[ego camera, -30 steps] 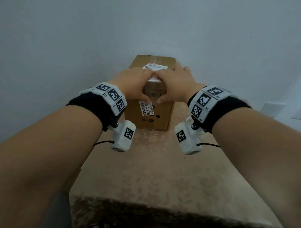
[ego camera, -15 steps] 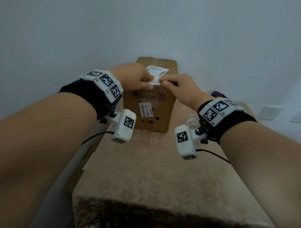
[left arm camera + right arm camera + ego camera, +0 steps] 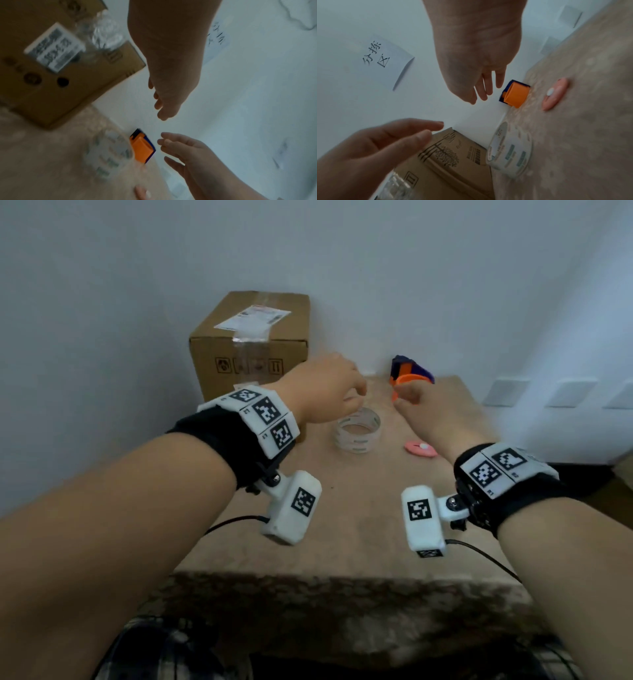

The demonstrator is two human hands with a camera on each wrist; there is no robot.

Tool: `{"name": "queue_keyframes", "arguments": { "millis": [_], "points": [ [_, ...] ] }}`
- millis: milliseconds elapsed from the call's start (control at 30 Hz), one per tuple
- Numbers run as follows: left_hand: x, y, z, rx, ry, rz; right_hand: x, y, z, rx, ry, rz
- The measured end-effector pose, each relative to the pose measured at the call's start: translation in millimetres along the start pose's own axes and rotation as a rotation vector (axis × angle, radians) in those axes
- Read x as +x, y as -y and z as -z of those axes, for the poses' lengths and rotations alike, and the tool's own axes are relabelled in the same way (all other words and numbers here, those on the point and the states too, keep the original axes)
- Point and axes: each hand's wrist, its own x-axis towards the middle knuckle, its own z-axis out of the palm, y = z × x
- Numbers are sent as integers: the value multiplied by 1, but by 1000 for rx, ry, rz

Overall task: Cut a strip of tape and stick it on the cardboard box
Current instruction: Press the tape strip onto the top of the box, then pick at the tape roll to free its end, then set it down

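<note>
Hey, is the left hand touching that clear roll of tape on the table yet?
Apart. The right wrist view shows the left hand open in the air in front of the brown cardboard box, with clear space between its fingertips and the clear tape roll.

A brown cardboard box point(image 3: 253, 344) carries a white printed label point(image 3: 252, 318) and black handling symbols. The tabletop wears a beige cloth with a pale leaf pattern point(image 3: 342, 508). A clear tape roll point(image 3: 358, 431) shows small green markings. Beside it lie a pink oval cutter point(image 3: 420, 448) and an orange-and-dark-blue dispenser point(image 3: 411, 373). Both wrists wear black bands with white blocks of black-and-white square codes point(image 3: 263, 416).
</note>
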Motion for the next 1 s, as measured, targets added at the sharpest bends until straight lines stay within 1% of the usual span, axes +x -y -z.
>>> {"name": "queue_keyframes", "arguments": {
  "millis": [67, 167, 267, 333, 367, 433, 533, 600, 700, 767, 900, 1000],
  "points": [
    [8, -5, -22, -65, 58, 48, 6, -19, -10, 26, -13, -54],
    [17, -8, -55, -122, 164, 128, 15, -41, -32, 157, 1, -135],
    [23, -13, -84, -20, 280, 130, 23, -56, -43, 72, 45, -130],
    [24, -16, -94, -49, 292, 137, 26, -60, -45, 7, 81, -98],
    [22, -16, -96, -122, 267, 144, 25, -60, -45, -21, 115, -78],
    [16, -17, -92, -336, 212, 174, 22, -55, -47, -22, 184, -47],
    [2, -15, -75, -566, 137, 227, 19, -44, -51, -53, 208, 56],
    [-5, -11, -67, -641, 97, 262, 18, -36, -53, -67, 213, 105],
    [-10, -7, -59, -691, 35, 301, 18, -28, -57, 90, 203, 125],
    [-13, -6, -57, -726, 5, 310, 19, -25, -59, 146, 193, 128],
    [-22, -3, -55, -913, -68, 383, 21, -17, -59, 204, 182, 180],
    [-23, -1, -52, -980, -130, 421, 23, -14, -59, 223, 157, 230]
  ]
}}
